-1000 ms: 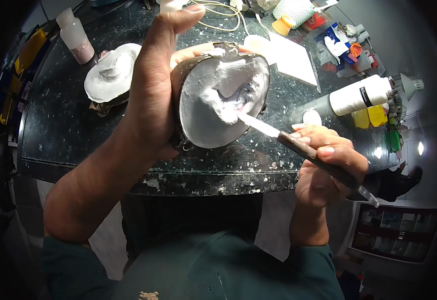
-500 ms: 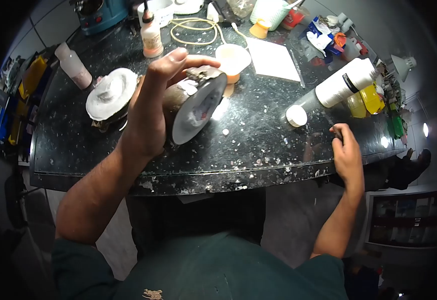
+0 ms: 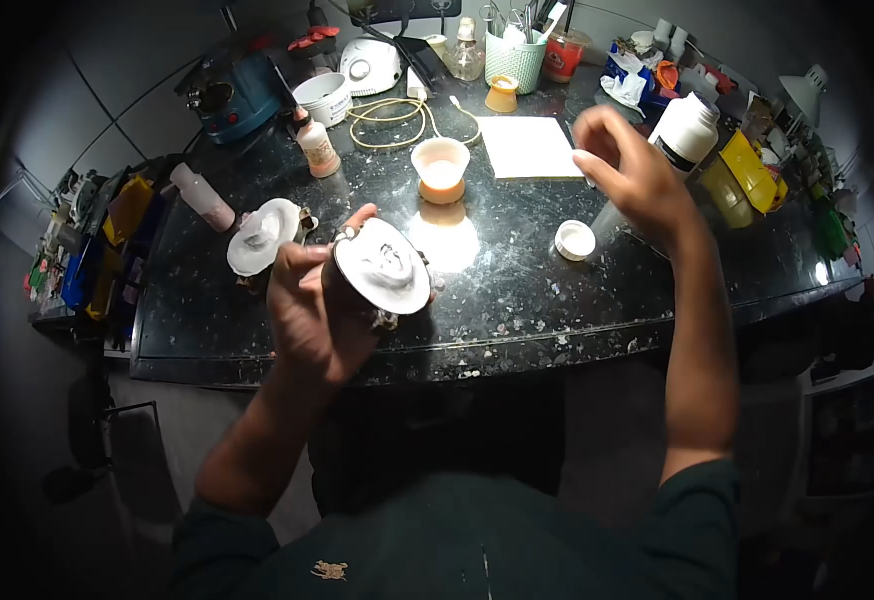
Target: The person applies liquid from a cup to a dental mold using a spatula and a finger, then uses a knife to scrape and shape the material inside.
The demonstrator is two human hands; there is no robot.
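My left hand [image 3: 307,315] grips a round metal flask half filled with white plaster [image 3: 385,262], its plaster face tilted up toward me. Fingers wrap its underside and left rim; a raised, marked shape shows at the centre. My right hand [image 3: 637,180] is in the air over the right of the bench, slightly blurred. Its thumb and curled forefinger stand apart, with nothing visible between them. It is nearest a white pad [image 3: 529,148] and a white bottle [image 3: 685,130]. A second plaster-filled piece [image 3: 263,237] lies on the bench left of my left hand.
An orange-based bowl [image 3: 441,172] stands mid-bench on the black worktop [image 3: 517,300]. Right of it is a small white cap-like cup [image 3: 575,241]. Squeeze bottles [image 3: 317,148], a cable [image 3: 387,130], a mint tool basket [image 3: 514,65] and a blue machine [image 3: 237,100] stand farther back.
My left hand has lowered the flask half and turned its plaster face upward. My right hand has risen from the bench's front edge toward the pad and bottle. The head view has shifted.
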